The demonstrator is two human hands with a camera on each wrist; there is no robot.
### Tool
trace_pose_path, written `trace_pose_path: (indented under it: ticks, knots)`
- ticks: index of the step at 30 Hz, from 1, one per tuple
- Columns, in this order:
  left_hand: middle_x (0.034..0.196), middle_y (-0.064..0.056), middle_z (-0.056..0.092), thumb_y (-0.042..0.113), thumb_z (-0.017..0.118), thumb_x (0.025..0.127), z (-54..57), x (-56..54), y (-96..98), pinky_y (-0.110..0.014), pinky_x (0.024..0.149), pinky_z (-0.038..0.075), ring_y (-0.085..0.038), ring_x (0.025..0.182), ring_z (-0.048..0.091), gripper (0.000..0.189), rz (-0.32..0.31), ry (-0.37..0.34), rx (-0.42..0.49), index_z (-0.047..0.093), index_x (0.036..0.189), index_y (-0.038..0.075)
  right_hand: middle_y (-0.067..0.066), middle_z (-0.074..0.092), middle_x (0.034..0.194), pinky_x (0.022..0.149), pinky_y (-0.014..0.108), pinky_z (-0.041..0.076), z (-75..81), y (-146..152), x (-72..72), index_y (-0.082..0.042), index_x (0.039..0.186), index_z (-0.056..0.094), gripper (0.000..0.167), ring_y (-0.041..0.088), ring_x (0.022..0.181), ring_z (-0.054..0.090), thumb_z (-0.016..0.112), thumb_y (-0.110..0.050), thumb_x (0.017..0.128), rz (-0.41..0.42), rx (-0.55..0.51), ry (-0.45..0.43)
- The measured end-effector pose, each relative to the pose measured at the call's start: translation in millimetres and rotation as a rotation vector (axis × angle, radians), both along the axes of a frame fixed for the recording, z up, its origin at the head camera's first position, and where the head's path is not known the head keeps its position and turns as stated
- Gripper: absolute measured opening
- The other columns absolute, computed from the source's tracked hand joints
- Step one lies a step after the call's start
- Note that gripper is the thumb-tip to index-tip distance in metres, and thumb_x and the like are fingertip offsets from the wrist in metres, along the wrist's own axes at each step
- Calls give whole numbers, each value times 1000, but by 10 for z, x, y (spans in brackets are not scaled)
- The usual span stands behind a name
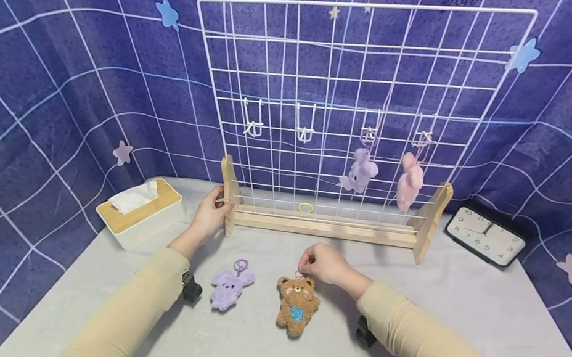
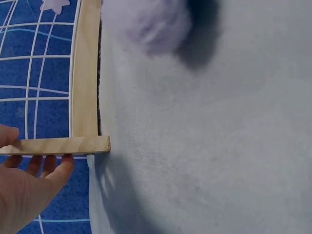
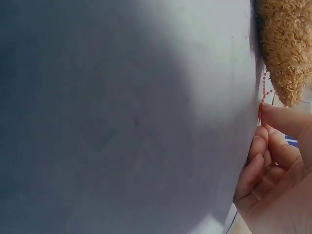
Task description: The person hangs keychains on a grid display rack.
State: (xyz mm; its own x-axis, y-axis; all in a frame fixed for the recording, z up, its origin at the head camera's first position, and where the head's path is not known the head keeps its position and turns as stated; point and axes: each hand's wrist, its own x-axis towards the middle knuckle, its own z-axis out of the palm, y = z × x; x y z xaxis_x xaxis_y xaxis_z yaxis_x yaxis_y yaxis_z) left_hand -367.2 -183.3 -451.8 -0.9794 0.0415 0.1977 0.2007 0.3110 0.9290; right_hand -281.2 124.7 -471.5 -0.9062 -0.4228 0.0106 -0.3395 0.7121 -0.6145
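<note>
My left hand [image 1: 210, 213] grips the left wooden upright [image 1: 229, 194] of the wire grid rack. In the left wrist view its thumb lies on one side of the wood [image 2: 63, 145] and the fingers on the other. My right hand [image 1: 327, 264] pinches the red bead chain [image 3: 264, 87] of a brown bear plush keychain [image 1: 296, 305], which has a blue patch on its belly. Left of the bear, a lilac plush keychain [image 1: 228, 290] with a purple ring lies on the table.
The white grid [image 1: 344, 75] carries several hooks; the two left ones [image 1: 253, 128] are bare. A lilac plush [image 1: 362, 170] and a pink plush [image 1: 410, 182] hang on the right. A tissue box [image 1: 144, 225] stands left, a clock [image 1: 487, 235] right. Behind is a blue patterned curtain [image 1: 78, 108].
</note>
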Motion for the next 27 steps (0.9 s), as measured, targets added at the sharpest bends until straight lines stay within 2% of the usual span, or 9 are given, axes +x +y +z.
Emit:
trace_pose_path:
  ticks: [8,16,19,24,27]
  knots:
    - [141,-30,51,-1,56,101,4,-2,3,-51,106,50,-44,128,53,48,1,-4,5,43,147,-5,-7,67,73,72,26,53,32,34,2,-8,81,74,12,6,68,55,72,-8,93,40,-17,-25]
    - [141,-29,51,0,55,101,0,0,-4,-51,106,50,-44,128,53,48,0,-9,1,43,147,-5,-3,68,82,84,28,55,63,93,9,-5,85,71,10,7,80,58,69,-7,94,96,-58,-5]
    - [142,-30,51,-1,55,101,7,3,-3,-51,106,50,-43,128,53,49,-3,-9,7,43,147,-6,0,69,84,82,28,57,92,120,21,-2,88,69,7,10,80,61,67,-4,94,119,-100,-29]
    - [141,-30,51,-1,55,101,20,9,4,-51,106,50,-44,128,53,48,-9,-3,20,43,147,-6,7,70,82,69,30,61,108,152,30,3,89,67,6,17,74,65,64,3,95,137,-214,-89]
    - [141,-34,49,-3,54,101,158,129,50,-53,106,49,-47,128,52,48,-19,-9,12,41,147,-10,10,71,81,68,34,63,93,167,27,1,87,67,8,21,73,67,65,6,93,135,-294,-102]
